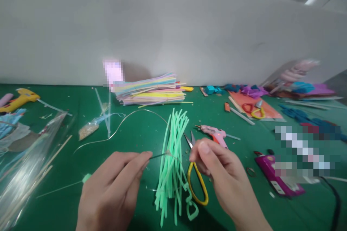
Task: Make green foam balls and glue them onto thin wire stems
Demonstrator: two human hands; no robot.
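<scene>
My left hand (pixel 111 191) is closed in a pinch on a thin dark rod (pixel 157 156), whose tip points right above a bundle of mint-green pipe cleaners (pixel 173 166). My right hand (pixel 219 173) is pinched too, right of the bundle; what lies between its fingertips is too fine to make out. Partly behind that hand are yellow-handled scissors (pixel 199 187), blades pointing away. A long thin wire (pixel 130 114) arcs from the left toward the bundle. Beside my left hand shows a green tuft (pixel 86 177) with a thin stem; whether it joins the rod, I cannot tell.
Pastel pipe cleaners (pixel 151 92) are stacked against the wall (pixel 173 36). A pink glue gun (pixel 214 132) lies past the scissors, a yellow one (pixel 21 99) far left. Clear plastic wrap (pixel 40 151) covers the left side; a purple box (pixel 279 177) lies right.
</scene>
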